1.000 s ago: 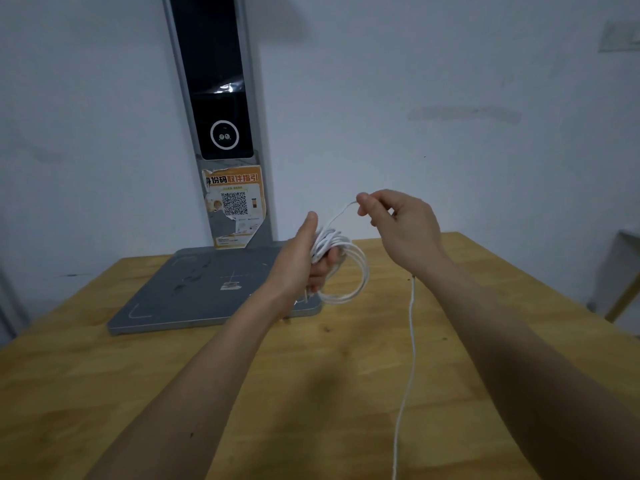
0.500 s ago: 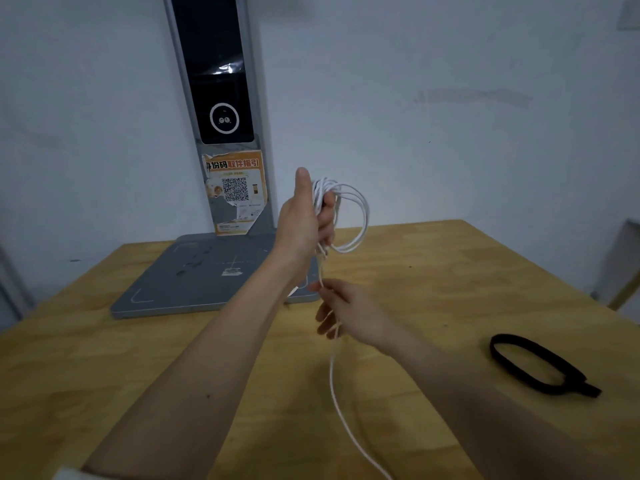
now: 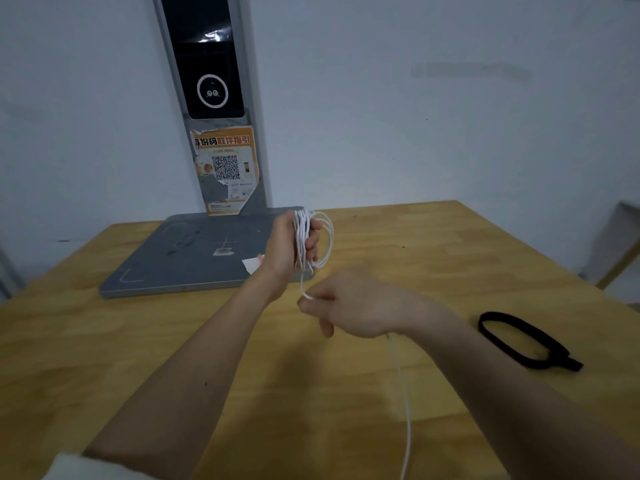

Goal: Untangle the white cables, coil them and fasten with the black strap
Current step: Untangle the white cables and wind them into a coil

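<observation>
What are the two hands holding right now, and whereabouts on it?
The left hand grips the coiled loops of the white cable as a bundle. The right hand pinches the loose strand just below the coil.

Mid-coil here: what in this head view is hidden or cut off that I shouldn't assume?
- Free end of the white cable: runs off the bottom edge; remaining length unknown.
- Cable through the right hand: hidden by the fingers.
- Coil loop count: blurred, partly behind the left hand.
- Black strap fastener: too small.
</observation>
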